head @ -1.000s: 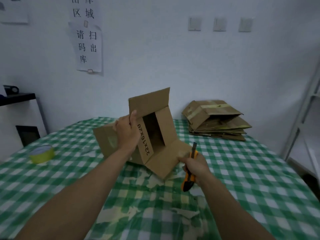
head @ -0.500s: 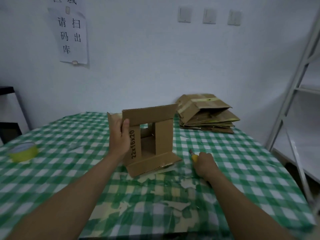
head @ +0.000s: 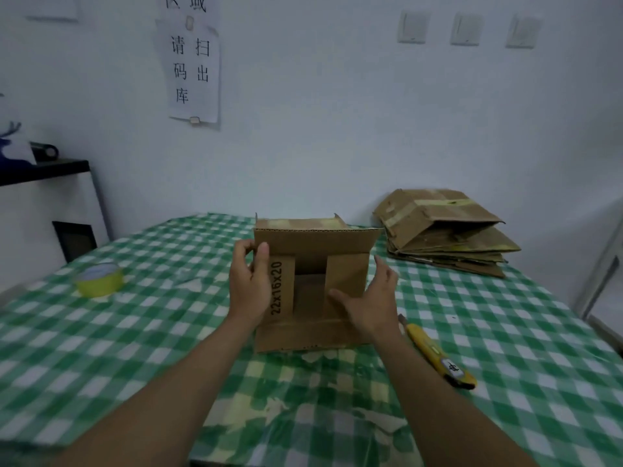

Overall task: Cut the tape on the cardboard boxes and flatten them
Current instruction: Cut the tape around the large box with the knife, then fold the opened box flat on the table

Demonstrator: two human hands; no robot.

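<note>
The left hand (head: 249, 284) pinched the left edge of an upright cardboard box (head: 313, 244), thumb on the front flap printed "22x16x20", fingers curled behind it. The right hand (head: 369, 298) was spread and held nothing, palm turned to the box's right flap; whether it touched could not be told. The box stood mid-table with its near end open, flaps folded outward, and the part of the inside on show held nothing. The tape on this end looked cut, so flattening seemed the step in hand; the next move likely called for both hands to press the sides together. A yellow utility knife (head: 438, 357) lay just right of the right wrist on the green checked tablecloth (head: 505, 332). Flattened boxes (head: 441, 234) were stacked at the far right.
</note>
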